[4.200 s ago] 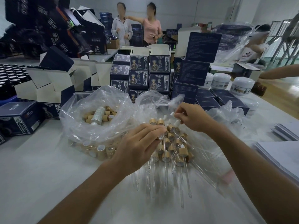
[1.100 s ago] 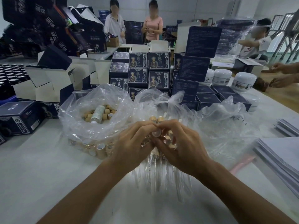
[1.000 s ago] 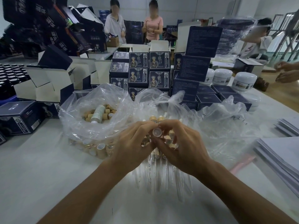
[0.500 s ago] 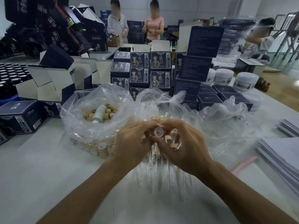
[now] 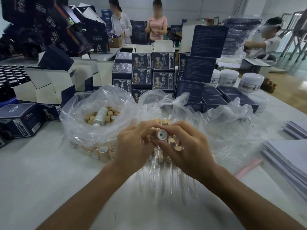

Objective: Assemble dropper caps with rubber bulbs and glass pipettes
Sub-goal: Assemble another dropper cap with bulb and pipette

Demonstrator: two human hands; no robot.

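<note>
Here the cap (image 5: 162, 134) sits pinched between both hands, just above the near end of the row of finished droppers (image 5: 163, 156). The left hand (image 5: 134, 145) curls its fingers round the far side of it; the right hand (image 5: 186, 146) pinches the near rim with thumb and forefinger. Neither hand is wide; both are narrowed onto this one small part.

The cap's white open mouth faces up and back toward the camera, so its long axis tilts toward the person, with the bulb end pointing away and down, hidden behind the fingers. Whether a bulb is already seated, I cannot tell.

Risks, as I judge them: the cap is small and the grip is at the fingertips, so a squeeze off-centre could flip it out of the hands and into the droppers below. A pipette pushed in at an angle to that tilted axis could jam against the inner ring or chip. The glass tubes lie directly under the wrists, so a dropped forearm could roll or crack them. The bag (image 5: 99, 113) of loose caps, left of the droppers, is slack and could spill if nudged.
</note>
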